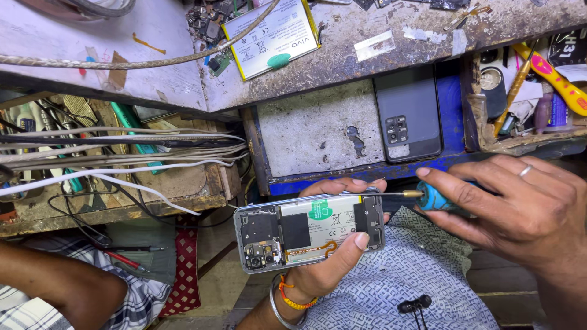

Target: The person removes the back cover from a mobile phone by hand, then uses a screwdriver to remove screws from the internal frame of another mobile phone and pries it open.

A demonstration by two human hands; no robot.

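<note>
phone repair workshop: scarred workbench, loose cables, tools.

green round label on held phone's battery; white yellow-edged label on bench

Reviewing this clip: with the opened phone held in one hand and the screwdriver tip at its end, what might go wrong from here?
1. The opened phone rests only in the left hand, above the lap; a push could tip it out.
2. The screwdriver in the right hand has its thin tip at the phone's end, close to the left fingertips; a slip might jab them.
3. The tip also sits near the exposed battery and might gouge it.
</note>
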